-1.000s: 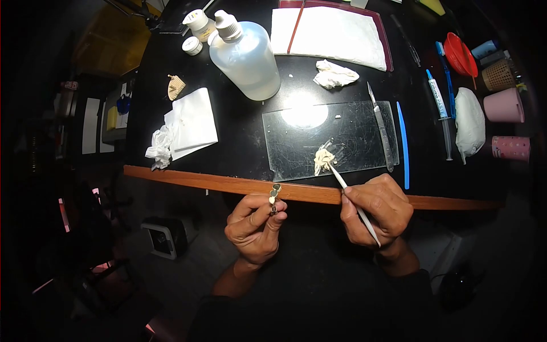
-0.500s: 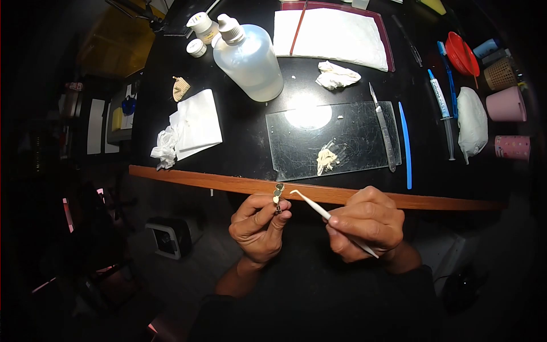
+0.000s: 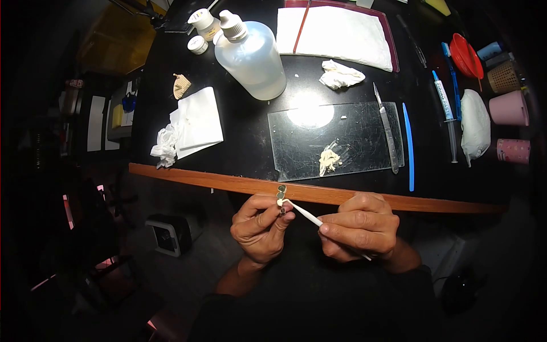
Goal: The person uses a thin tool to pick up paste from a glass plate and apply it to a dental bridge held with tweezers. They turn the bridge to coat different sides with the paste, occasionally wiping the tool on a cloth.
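Between the thumb and fingers of my left hand (image 3: 261, 227) is a small metal piece with rounded parts (image 3: 281, 190), held upright before the wooden table edge. A cream-coloured blob sits on its lower part. My right hand (image 3: 360, 228) grips a thin white tool (image 3: 307, 214) like a pen. The tool's bent tip is at the cream blob, touching or very near it. Beyond my hands lies a scratched glass plate (image 3: 302, 154) with a smear of cream paste (image 3: 329, 162) on it. A scalpel (image 3: 387, 134) rests across the plate's right side.
A large clear bottle (image 3: 256, 68) stands at the back, beside small white jars (image 3: 198, 45). Folded tissue (image 3: 199, 122) lies on the left. A blue strip (image 3: 409, 148), a paste syringe (image 3: 443, 100), crumpled tissue (image 3: 341, 74) and a pink cup (image 3: 509, 106) are further right.
My right hand has moved left, bringing the white tool's tip from beside the metal piece to the cream blob. The table items have shifted slightly right in view.
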Demonstrator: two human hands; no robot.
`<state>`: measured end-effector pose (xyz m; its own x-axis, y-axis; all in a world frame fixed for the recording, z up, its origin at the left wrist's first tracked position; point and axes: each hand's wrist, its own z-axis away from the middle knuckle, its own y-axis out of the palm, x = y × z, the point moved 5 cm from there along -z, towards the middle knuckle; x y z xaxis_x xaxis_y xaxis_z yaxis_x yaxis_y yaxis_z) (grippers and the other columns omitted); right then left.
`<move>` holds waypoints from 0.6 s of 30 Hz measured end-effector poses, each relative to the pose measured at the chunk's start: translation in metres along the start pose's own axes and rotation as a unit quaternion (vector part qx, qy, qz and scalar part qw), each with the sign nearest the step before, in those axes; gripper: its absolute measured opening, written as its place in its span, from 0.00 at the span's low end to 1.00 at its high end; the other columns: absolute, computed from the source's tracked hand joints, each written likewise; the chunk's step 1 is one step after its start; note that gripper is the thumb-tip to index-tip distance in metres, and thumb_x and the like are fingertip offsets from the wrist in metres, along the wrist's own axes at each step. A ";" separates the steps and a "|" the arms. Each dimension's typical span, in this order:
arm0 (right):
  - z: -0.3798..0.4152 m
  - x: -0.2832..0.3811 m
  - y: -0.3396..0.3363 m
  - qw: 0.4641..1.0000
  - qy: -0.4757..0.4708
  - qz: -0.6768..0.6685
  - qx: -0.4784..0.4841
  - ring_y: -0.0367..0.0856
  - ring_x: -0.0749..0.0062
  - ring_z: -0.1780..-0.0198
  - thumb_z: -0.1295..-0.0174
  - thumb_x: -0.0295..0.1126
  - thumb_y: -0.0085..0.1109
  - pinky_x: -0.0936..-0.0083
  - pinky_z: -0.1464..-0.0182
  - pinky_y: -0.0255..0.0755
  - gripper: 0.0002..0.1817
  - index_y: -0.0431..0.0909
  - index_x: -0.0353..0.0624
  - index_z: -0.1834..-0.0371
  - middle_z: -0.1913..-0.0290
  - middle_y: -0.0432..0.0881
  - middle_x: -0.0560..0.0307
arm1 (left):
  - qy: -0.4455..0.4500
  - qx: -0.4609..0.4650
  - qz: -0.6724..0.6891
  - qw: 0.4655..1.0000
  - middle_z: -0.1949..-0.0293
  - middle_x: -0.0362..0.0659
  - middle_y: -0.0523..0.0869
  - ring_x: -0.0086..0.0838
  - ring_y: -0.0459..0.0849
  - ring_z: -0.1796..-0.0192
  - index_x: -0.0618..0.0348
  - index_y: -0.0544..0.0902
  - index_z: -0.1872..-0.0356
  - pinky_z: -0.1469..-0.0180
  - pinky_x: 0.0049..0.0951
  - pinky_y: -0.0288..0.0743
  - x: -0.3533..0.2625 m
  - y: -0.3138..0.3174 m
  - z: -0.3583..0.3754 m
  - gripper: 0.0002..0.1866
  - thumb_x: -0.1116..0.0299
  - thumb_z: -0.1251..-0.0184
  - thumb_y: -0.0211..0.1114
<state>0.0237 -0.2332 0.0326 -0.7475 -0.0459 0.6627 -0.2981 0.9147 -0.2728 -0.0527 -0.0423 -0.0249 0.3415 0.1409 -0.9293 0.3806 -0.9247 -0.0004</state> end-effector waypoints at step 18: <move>0.003 -0.001 0.000 1.000 -0.014 0.002 -0.005 0.84 0.78 0.69 0.45 0.25 0.81 0.80 0.71 0.80 0.12 0.93 0.42 0.57 0.63 0.94 0.60 | 0.001 -0.001 0.004 1.000 0.58 0.45 0.93 0.26 0.89 0.59 0.62 0.96 0.50 0.58 0.23 0.81 0.000 0.000 0.000 0.13 0.80 0.36 0.83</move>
<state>0.0224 -0.2345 0.0302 -0.7648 -0.0535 0.6420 -0.2897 0.9187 -0.2685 -0.0529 -0.0424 -0.0253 0.3461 0.1332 -0.9287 0.3797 -0.9251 0.0088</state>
